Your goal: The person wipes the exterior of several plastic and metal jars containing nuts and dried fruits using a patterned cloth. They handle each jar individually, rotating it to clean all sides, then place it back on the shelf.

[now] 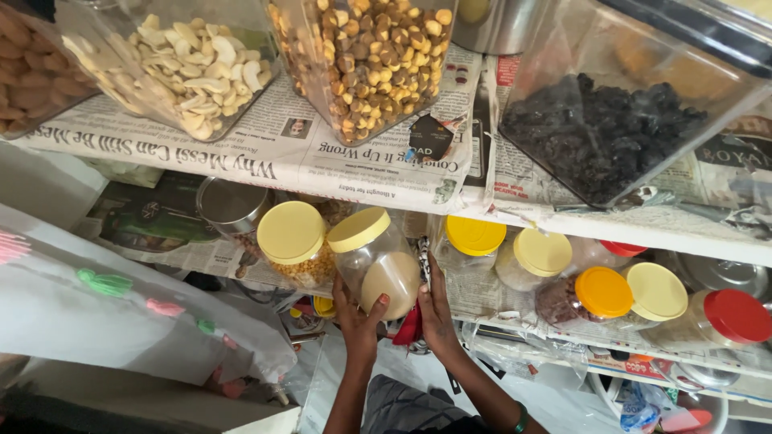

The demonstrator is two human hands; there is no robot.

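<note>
The almond tub (28, 76) at far left was cut off by the picture's edge, as were the tops of the cashew tub (173, 60) and the raisin tub (619, 120). The steel tin (232, 205) sat partly hidden under the upper shelf (305, 173). The right hand (438, 309) possibly touched the jar (376, 261), though its palm was hidden.

Clear tubs lined the top shelf: cashews (189, 60), roasted chickpeas (374, 56), dark raisins (607, 133). Below, yellow-lidded jars (293, 241) stood along the newspaper-lined lower shelf (482, 293), beside an orange-lidded jar (591, 297) and a red-lidded jar (728, 317). Both hands tilted the yellow-capped jar (376, 261) of tan powder.
</note>
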